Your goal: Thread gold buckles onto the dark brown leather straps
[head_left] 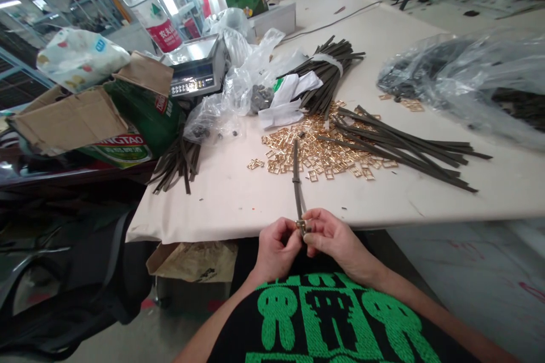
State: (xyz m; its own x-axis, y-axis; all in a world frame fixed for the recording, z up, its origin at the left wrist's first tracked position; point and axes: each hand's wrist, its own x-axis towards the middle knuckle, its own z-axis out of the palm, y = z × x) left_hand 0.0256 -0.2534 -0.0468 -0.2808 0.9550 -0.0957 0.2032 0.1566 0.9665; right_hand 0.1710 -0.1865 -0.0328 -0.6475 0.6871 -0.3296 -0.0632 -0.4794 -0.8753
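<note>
At the table's front edge, both of my hands pinch a small gold buckle [301,226] on the near end of a dark grey strap [297,195]. My left hand [277,246] is closed at the buckle's left side. From the right, my right hand [330,235] grips the buckle and strap end between thumb and fingers. The strap runs away from me over the table, with a dark loop around it partway along. Its far tip lies at a heap of gold buckles [323,150]. Fingers partly hide the buckle.
Loose dark straps [409,147] lie right of the heap, with a tied strap bundle [330,73] behind. Clear plastic bags [472,79] are at the right. A scale [198,67] and an open carton [72,119] stand left. Another strap bunch [179,164] hangs near the left edge.
</note>
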